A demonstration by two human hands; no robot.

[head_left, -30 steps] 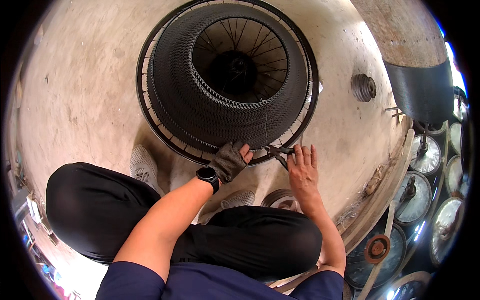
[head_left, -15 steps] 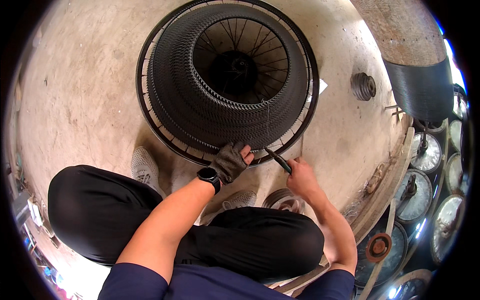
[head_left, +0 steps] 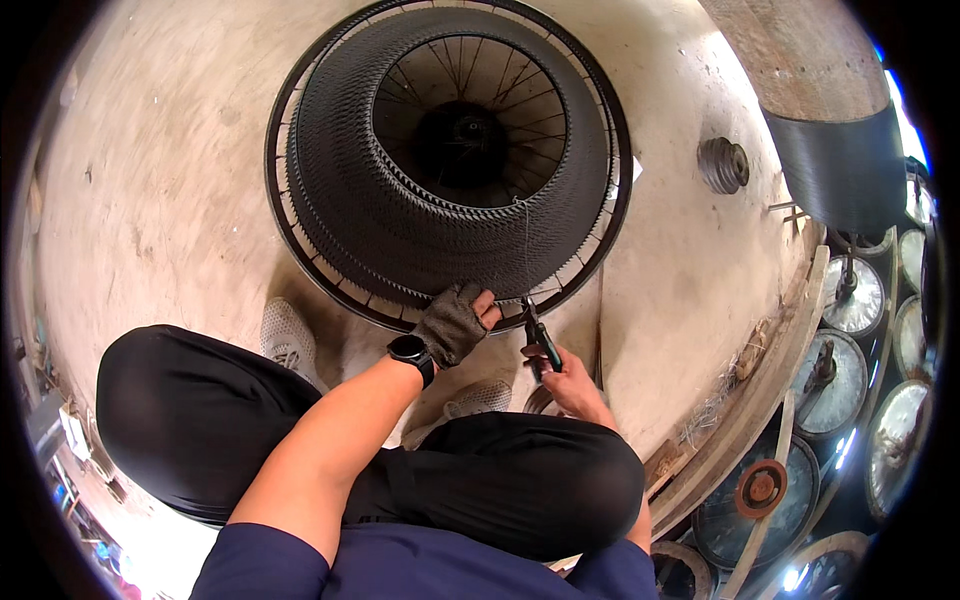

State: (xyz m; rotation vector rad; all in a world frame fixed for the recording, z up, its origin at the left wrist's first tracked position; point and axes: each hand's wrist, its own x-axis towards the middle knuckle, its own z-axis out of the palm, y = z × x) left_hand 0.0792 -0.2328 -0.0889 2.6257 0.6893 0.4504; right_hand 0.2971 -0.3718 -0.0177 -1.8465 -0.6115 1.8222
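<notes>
Pliers (head_left: 541,338) with dark handles are sitting slightly right of and below the frame's centre, in the person's right hand (head_left: 570,386). Its fingers are curling around the handles, so the grip is standing mostly closed on the tool; blur is hiding how far the handles are spreading. From this grip the pliers are extending toward the top of the frame, their long axis running steeply upward with a small lean to the left. Their nose is pointing at the lower edge of the black toothed coil (head_left: 455,248), which is filling the upper middle of the frame inside a spoked wheel rim (head_left: 626,175). Whether the nose is biting anything cannot be told. A thin wire (head_left: 527,245) is hanging down the coil's face, roughly above the nose. Just left of the nose, the gloved left hand (head_left: 453,325) is resting on the coil's lower edge with bent fingers; whatever they may be pinching is staying hidden.
</notes>
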